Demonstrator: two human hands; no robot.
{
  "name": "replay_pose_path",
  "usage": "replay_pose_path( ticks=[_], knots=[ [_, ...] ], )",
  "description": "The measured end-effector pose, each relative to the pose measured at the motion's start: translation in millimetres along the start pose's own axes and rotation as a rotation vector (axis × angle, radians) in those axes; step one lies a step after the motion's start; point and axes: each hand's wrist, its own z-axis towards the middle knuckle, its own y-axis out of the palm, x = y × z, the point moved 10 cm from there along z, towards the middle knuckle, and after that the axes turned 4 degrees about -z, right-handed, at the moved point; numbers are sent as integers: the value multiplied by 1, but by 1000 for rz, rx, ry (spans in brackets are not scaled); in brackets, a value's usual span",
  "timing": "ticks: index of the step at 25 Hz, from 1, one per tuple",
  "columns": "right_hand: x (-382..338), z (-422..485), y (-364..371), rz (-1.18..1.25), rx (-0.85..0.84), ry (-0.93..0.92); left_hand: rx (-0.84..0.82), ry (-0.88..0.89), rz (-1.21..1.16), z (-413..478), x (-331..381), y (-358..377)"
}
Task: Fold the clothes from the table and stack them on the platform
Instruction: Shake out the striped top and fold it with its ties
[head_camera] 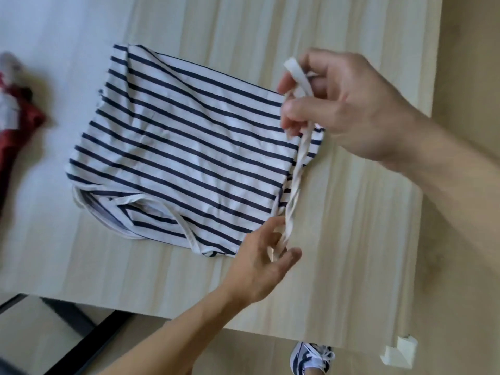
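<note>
A white garment with navy stripes [184, 147] lies partly folded on the light wooden table [351, 239], with thin white straps showing along its near edge. From its right side runs a twisted white strap [293, 190]. My right hand [338, 104] holds the strap's upper end, pinched between thumb and fingers, just above the garment's right edge. My left hand [266, 259] holds the strap's lower end at the garment's near right corner.
A red and white piece of clothing [16, 115] lies at the table's far left. The table's near edge runs below my left arm, with a dark frame [81, 339] at the lower left. A shoe [311, 358] and a white corner guard [400, 353] show on the floor.
</note>
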Motion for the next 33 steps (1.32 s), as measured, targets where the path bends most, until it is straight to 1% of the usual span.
replay_pose_path(
  ticks=[1, 3, 5, 7, 8, 9, 10, 11, 12, 13, 14, 15, 16, 17, 18, 20, 22, 23, 24, 26, 27, 28, 29, 30, 31, 32, 33],
  knots=[
    [-31, 14, 14, -112, -54, -99, 73, 15, -42, -5, 3, -28],
    [-73, 38, 40, -173, -136, -232, 215, 20, -115, -12, -1, -77],
    [-80, 67, 61, -200, -138, -252, 336, -29, -132, -17, -22, -119],
    [-49, 97, 80, -330, -81, -161, 397, -148, -45, -22, -49, -149],
    [-21, 110, 91, -437, -72, -76, 439, -225, 8, -26, -65, -163],
    [14, 116, 99, -569, -84, 49, 493, -282, 39, -31, -76, -176],
    [47, 117, 109, -690, -124, 199, 570, -316, 39, -39, -87, -192],
    [72, 114, 121, -775, -153, 312, 677, -325, 17, -52, -99, -213],
    [84, 109, 127, -811, -138, 367, 785, -323, 3, -63, -106, -231],
    [86, 107, 139, -804, -104, 360, 888, -329, -6, -77, -118, -249],
    [81, 106, 155, -777, -74, 316, 974, -363, -21, -89, -134, -267],
    [72, 105, 177, -739, -74, 253, 1042, -428, -51, -99, -152, -284],
    [61, 106, 205, -697, -111, 190, 1083, -503, -99, -104, -173, -299],
    [50, 106, 234, -665, -169, 129, 1088, -560, -162, -104, -190, -311],
    [39, 106, 264, -647, -234, 73, 1070, -577, -230, -98, -199, -321],
    [28, 111, 317, -632, -332, 2, 984, -456, -405, -74, -200, -332],
    [26, 124, 357, -565, -383, 55, 797, -357, -581, -47, -184, -330],
    [26, 131, 367, -484, -379, 110, 700, -303, -593, -37, -170, -327],
    [29, 139, 372, -374, -343, 154, 625, -228, -548, -30, -157, -328],
    [33, 153, 359, -179, -217, 219, 520, -33, -333, -26, -128, -329],
    [36, 156, 347, -85, -169, 257, 486, 35, -222, -28, -118, -328],
    [41, 157, 337, 27, -148, 297, 493, 63, -135, -31, -114, -329],
    [46, 156, 328, 134, -136, 341, 551, 54, -85, -35, -117, -333],
    [50, 155, 321, 235, -131, 388, 634, -2, -91, -40, -124, -339],
    [53, 153, 315, 313, -123, 434, 701, -79, -173, -45, -134, -343],
    [54, 151, 310, 387, -114, 474, 699, -143, -308, -46, -142, -341],
    [54, 151, 307, 449, -102, 501, 629, -186, -444, -42, -148, -332]
  ],
)
